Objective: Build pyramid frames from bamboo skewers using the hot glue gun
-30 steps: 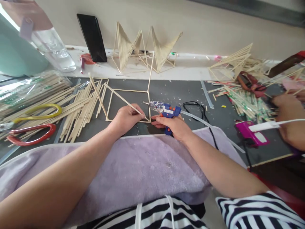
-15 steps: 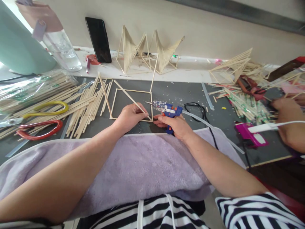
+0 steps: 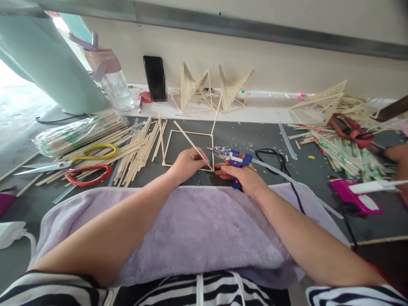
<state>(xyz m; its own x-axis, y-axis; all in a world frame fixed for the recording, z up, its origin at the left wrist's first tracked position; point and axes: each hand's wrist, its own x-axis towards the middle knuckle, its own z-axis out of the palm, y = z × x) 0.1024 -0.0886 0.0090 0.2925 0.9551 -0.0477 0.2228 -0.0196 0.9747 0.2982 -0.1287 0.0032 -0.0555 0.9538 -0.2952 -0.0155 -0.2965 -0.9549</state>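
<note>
Between the fingers of my left hand (image 3: 187, 163) is a thin wooden stick (image 3: 191, 142), slanting up to the left across a square stick frame (image 3: 188, 132). The stick's lower end is close to the frame's near right corner. The frame lies flat on the dark table, with sticks rising from its near left and far right corners. My right hand (image 3: 244, 176) is closed around the handle of a blue hot glue gun (image 3: 234, 158). Its nozzle points left, just over the frame's right side. A clear glue stick (image 3: 277, 168) trails from its back.
Loose sticks (image 3: 135, 155) and scissors (image 3: 89, 170) lie at left. Behind stand a phone (image 3: 155, 78), a bottle (image 3: 116, 85) and finished stick models (image 3: 223, 89). At right are a magenta power adapter (image 3: 355, 195), stick bundles (image 3: 342, 155) and another person's hand (image 3: 397, 159).
The camera view has shifted, so everything sits lower and further right. Both hands keep their holds, and the stick and glue gun stay nearly the same relative to the frame.
</note>
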